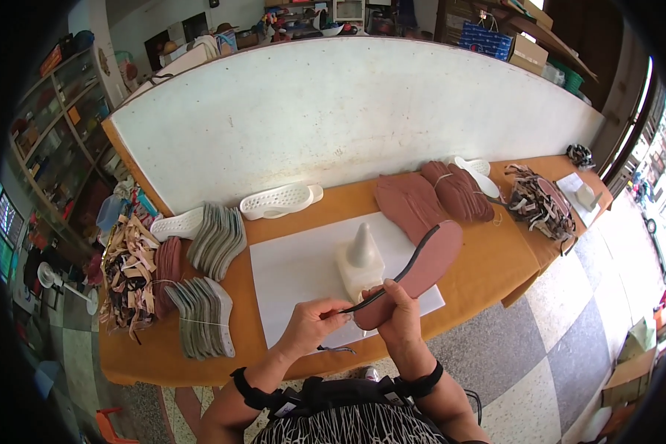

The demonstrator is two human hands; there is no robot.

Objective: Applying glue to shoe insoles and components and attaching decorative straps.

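Note:
My right hand [402, 317] grips the heel end of a reddish-brown insole [431, 259], thumb on top. A dark edging strip [410, 267] runs along the insole's left edge. Between the fingertips of my left hand [312, 325] the strip's free end is pinched, just left of the heel. Behind my hands, a white squarish container with a cone-shaped top [362, 255] stands on a white sheet [288, 270]; its near side is partly hidden by my hands. A short dark strip [339, 348] lies at the sheet's near edge.
Stacks of grey insoles [202, 320] and a heap of strip scraps [128, 277] lie at left. White perforated soles [277, 201] line the back, below a pale upright board [348, 111]. Brown insole stacks [459, 194] and more strips [538, 201] occupy the right of the orange-brown tabletop [488, 263].

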